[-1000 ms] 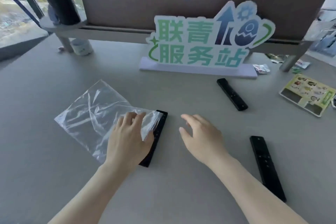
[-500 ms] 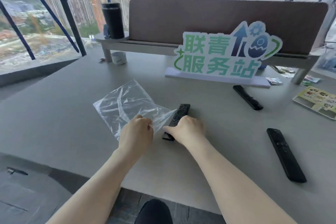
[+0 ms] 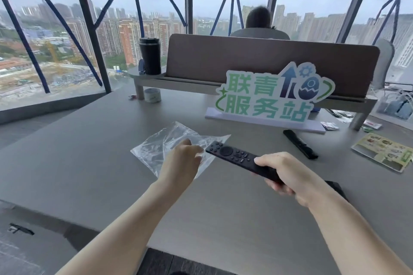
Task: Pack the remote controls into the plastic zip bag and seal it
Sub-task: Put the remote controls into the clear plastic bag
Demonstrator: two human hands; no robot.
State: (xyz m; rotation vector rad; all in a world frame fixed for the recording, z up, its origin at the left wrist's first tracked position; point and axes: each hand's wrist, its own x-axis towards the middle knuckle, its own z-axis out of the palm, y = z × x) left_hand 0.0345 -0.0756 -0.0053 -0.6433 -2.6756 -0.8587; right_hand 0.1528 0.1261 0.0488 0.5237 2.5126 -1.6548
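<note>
A clear plastic zip bag (image 3: 161, 147) lies crumpled on the grey table (image 3: 93, 154). My left hand (image 3: 180, 163) pinches the bag's near right edge. My right hand (image 3: 281, 172) grips the rear end of a black remote control (image 3: 232, 156) and holds it above the table, button side up, its front end pointing at the bag's edge. A second black remote (image 3: 299, 143) lies further back on the right. A third remote (image 3: 336, 187) is mostly hidden behind my right forearm.
A green and white sign (image 3: 270, 98) stands behind the bag. A brown divider panel on a shelf (image 3: 268, 60) spans the back, with a black tumbler (image 3: 149, 56) and a tape roll (image 3: 152, 95) at its left. A printed card (image 3: 382, 152) and small wrappers lie at right. A person sits beyond the divider.
My right hand has taken hold of the remote that lay beside the bag and lifted it off the table. My left hand keeps hold of the bag's edge. The camera has tilted up.
</note>
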